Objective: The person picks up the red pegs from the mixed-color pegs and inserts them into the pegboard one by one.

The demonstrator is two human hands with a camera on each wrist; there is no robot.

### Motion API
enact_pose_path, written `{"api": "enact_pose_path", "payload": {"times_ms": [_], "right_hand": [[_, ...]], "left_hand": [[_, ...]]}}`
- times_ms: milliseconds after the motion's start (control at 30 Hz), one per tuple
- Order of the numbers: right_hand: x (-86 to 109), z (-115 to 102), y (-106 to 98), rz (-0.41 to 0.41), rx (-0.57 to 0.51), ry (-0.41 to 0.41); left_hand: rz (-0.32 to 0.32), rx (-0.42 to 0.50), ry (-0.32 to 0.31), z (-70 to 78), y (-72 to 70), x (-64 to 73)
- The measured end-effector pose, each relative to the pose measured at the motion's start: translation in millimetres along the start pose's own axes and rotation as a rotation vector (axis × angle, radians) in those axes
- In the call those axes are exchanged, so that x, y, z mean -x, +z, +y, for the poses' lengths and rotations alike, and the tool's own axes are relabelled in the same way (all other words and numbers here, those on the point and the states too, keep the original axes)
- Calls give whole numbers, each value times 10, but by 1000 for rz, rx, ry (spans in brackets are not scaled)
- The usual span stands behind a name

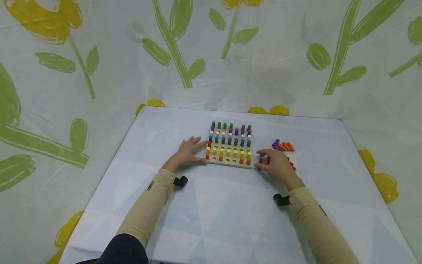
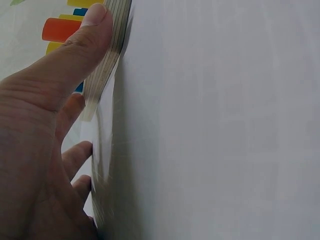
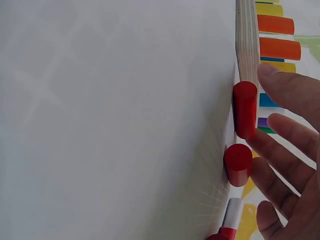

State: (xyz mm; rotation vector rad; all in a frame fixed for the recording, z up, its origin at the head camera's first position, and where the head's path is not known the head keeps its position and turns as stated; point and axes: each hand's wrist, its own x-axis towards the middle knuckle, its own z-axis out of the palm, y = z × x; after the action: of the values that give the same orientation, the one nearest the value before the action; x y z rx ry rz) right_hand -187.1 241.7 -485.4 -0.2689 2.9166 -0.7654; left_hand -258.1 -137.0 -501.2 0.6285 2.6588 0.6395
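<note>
A wooden pegboard carries rows of green, purple, white, blue, yellow and orange pegs, plus one red peg at its left side. My left hand rests at the board's left edge, fingers spread; in the left wrist view its thumb lies against the board's side. To the right of the board, my right hand hovers low over loose red pegs. In the right wrist view a red peg is between its parted thumb and fingers, and another red peg is by the fingertips; contact is unclear.
Loose purple pegs and orange pegs lie beyond my right hand. More red pegs are partly hidden behind it. A pale patterned cloth covers the table, and a flower-printed curtain hangs behind.
</note>
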Motion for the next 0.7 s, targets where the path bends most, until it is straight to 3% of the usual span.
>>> {"api": "enact_pose_path", "payload": {"times_ms": [700], "right_hand": [[100,14,18,0,101,-28]], "left_hand": [[7,4,-18,-22,24,-4]]}}
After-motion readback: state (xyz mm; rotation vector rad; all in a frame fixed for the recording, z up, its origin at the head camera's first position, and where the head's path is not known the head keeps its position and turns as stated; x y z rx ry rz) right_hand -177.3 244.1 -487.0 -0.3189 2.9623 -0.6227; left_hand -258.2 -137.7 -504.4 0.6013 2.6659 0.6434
